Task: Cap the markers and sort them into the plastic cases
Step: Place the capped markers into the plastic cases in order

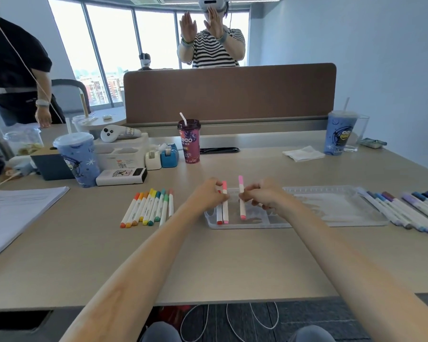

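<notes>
A clear plastic case (235, 224) lies on the table in front of me, and a second clear case (344, 213) lies to its right. My left hand (209, 193) pinches a coral-capped marker (224, 202) over the near case, beside a red-capped marker (219, 215) lying in it. My right hand (262, 195) grips a pink-capped marker (242, 197) over the same case. A row of capped warm and green markers (148, 206) lies to the left of the cases. A row of blue and purple markers (405, 208) lies at the far right.
A stack of papers (15, 213) sits at the left edge. Two blue cups (78, 160) (339, 134), a purple drink cup (189, 143), tape dispensers (169, 155), a white organiser (124, 153) and a napkin (303, 153) stand behind. A brown divider (230, 92) backs the table; people stand beyond.
</notes>
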`<state>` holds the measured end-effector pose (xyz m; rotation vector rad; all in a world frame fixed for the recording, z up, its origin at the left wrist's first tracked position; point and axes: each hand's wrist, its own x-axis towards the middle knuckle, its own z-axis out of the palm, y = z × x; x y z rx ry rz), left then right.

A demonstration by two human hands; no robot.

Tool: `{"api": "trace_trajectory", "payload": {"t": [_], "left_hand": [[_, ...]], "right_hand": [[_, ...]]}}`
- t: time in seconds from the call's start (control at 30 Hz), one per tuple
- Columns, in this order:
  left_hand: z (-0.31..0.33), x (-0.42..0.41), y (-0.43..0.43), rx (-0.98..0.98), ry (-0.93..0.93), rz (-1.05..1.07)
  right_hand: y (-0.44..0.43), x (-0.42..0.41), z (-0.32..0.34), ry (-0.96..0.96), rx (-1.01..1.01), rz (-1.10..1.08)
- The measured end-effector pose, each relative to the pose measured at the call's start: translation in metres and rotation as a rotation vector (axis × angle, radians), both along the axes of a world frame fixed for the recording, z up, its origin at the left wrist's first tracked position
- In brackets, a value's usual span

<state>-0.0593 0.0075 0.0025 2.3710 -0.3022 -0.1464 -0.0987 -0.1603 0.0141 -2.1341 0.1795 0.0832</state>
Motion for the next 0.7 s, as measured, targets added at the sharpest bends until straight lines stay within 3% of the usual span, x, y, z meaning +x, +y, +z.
{"api": "trace_trajectory", "payload": {"t": [0.7], "left_hand": [[-0.014,0.001,0.006,0.154,-0.095,-0.024]], "right_hand": [[0.018,0.002,-0.003,0.031,0.027,0.0]]}}
